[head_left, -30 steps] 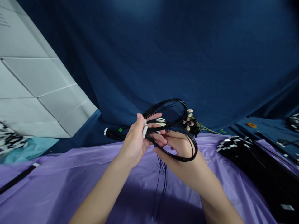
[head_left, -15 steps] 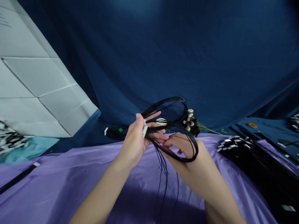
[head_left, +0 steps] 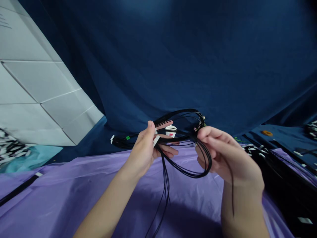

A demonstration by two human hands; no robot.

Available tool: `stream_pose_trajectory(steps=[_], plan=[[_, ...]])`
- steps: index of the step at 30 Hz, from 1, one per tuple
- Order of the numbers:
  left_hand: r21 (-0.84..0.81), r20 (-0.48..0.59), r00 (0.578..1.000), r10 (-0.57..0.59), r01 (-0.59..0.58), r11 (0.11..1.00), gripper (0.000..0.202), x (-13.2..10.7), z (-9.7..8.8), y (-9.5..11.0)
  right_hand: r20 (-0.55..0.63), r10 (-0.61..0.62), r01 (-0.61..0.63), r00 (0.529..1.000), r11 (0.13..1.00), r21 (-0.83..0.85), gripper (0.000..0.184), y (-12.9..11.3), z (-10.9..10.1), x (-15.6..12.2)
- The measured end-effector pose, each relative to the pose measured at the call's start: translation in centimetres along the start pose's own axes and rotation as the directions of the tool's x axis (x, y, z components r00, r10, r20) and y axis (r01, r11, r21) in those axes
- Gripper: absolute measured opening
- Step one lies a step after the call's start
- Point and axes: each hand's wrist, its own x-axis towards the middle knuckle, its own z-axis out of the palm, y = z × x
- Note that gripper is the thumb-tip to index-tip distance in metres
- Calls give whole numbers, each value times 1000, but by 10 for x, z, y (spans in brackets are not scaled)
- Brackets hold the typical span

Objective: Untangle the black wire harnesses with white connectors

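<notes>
My left hand [head_left: 145, 152] is closed on a bundle of thin black wires [head_left: 184, 145] coiled into a loop, pinching it beside a small white connector [head_left: 156, 140]. My right hand [head_left: 224, 155] is curled around the loop's right side, with one strand running down over its back. Loose wire ends [head_left: 162, 195] hang below the left hand over the purple sheet [head_left: 74, 188].
A second black wire bundle with a white end and a green tag [head_left: 121, 140] lies behind my left hand. A heap of black wires with white connectors [head_left: 277, 172] fills the right side. White panels [head_left: 37, 86] stand at left, a dark blue cloth [head_left: 188, 56] behind.
My right hand has come out from under the loop and swung right, now gripping its right side from outside. The loop has flattened and dropped slightly. My left hand has barely moved.
</notes>
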Motion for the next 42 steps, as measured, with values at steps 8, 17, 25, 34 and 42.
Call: stream_pose_trajectory(steps=[8,17,25,34,42], plan=[[-28,52,999,-8,10,1000,63,1,-2,-3,-368,-230,268,901,962,56,17,-5,-5,6],[-34,66,998,-14,16,999,62,-1,1,-4,-665,-445,729,601,646,226,12,-9,-2,5],[-16,65,997,-45,46,999,63,1,0,-5,-348,-432,548,832,738,395,23,-7,-6,2],[-28,127,992,-24,28,999,60,1,3,-8,25,-784,511,620,379,-772,23,12,11,0],[55,193,981,-23,12,998,64,1,1,-11,75,-622,387,779,384,-838,8,6,11,0]])
